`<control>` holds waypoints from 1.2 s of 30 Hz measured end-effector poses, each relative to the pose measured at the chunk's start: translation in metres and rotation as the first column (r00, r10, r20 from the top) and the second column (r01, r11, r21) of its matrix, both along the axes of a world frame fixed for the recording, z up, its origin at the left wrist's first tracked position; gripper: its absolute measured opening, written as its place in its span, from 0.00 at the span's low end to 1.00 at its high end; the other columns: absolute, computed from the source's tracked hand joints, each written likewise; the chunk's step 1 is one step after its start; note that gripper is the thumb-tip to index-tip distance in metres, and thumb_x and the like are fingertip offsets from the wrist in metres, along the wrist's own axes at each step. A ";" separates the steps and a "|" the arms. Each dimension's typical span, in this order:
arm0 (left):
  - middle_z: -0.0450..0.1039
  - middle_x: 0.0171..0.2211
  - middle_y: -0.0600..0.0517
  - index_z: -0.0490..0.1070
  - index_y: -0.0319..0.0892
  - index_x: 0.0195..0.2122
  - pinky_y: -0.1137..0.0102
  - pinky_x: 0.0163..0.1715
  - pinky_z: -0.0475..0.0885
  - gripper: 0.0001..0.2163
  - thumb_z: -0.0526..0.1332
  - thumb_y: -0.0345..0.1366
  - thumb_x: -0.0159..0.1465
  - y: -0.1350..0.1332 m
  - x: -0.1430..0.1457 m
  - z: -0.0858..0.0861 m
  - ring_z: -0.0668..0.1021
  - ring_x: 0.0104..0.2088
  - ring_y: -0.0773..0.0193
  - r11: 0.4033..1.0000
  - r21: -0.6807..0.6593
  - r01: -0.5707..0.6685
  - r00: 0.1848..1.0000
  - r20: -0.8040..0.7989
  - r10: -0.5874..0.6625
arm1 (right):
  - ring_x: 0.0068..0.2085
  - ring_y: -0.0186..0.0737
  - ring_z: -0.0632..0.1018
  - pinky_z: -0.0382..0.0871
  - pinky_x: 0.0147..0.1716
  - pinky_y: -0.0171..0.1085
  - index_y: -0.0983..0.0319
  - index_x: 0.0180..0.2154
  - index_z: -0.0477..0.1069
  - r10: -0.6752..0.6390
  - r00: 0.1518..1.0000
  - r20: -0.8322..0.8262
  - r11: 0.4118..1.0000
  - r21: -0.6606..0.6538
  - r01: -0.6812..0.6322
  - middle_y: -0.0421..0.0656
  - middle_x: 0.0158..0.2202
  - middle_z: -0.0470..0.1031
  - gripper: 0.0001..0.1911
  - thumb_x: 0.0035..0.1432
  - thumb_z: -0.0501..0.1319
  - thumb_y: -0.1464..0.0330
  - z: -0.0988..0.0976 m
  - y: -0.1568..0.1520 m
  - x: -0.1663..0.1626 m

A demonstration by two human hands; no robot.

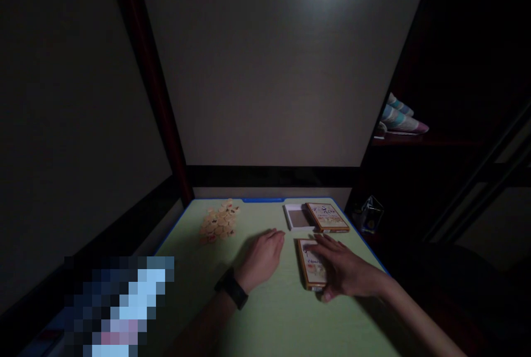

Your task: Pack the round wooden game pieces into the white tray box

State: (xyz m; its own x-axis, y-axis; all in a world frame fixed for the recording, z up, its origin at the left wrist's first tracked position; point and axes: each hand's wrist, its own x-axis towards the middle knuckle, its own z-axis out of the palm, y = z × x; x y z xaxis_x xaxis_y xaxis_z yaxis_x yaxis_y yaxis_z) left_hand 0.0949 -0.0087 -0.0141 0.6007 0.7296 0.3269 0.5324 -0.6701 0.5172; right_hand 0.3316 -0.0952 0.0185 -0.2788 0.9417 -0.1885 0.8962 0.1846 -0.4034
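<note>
My right hand (346, 268) spans a flat brown-edged box (313, 268) with "Chinese" lettering, lying on the table. Its fingers reach over the box's far side and top, while the thumb sits at the near edge. My left hand (261, 257), wearing a black wristband, rests on the table to the left of that box. Its fingers are curled together, and the palm side is hidden. Farther back lies a matching box lid (327, 217), beside or partly over an open white tray (292, 227). A loose pile of round, wooden-looking game pieces (218, 222) spreads at the far left.
The pale green table (265, 313) has a blue rim and stands against a light panel (269, 97). Past its right edge, a small shiny dark packet (370, 216) stands in shadow. Striped cloth (400, 116) lies on a dark shelf. A pixelated patch covers the lower left.
</note>
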 end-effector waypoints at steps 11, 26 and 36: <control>0.81 0.42 0.46 0.77 0.43 0.41 0.67 0.46 0.74 0.17 0.48 0.36 0.70 0.008 -0.029 -0.011 0.81 0.42 0.59 0.967 -0.170 -0.190 0.965 0.151 0.216 | 0.67 0.66 0.59 0.52 0.64 0.58 0.58 0.70 0.53 0.123 0.990 0.067 0.990 0.057 -0.127 0.59 0.68 0.56 0.58 0.42 0.72 0.50 0.006 0.015 -0.068; 0.81 0.44 0.46 0.77 0.42 0.40 0.67 0.53 0.70 0.19 0.46 0.39 0.71 0.021 -0.039 -0.001 0.80 0.47 0.59 0.867 -0.391 -0.308 0.864 0.266 0.428 | 0.71 0.66 0.49 0.45 0.67 0.60 0.56 0.71 0.48 -0.027 0.997 -0.069 1.000 -0.001 0.027 0.54 0.73 0.44 0.57 0.47 0.71 0.50 0.022 -0.019 0.024; 0.81 0.40 0.46 0.76 0.42 0.35 0.67 0.53 0.69 0.17 0.47 0.37 0.70 0.025 -0.040 -0.006 0.79 0.48 0.59 0.863 -0.385 -0.328 0.867 0.240 0.436 | 0.71 0.71 0.44 0.45 0.65 0.66 0.55 0.69 0.54 -0.050 0.999 0.018 0.999 0.002 0.050 0.56 0.73 0.46 0.58 0.40 0.73 0.47 0.000 -0.029 0.032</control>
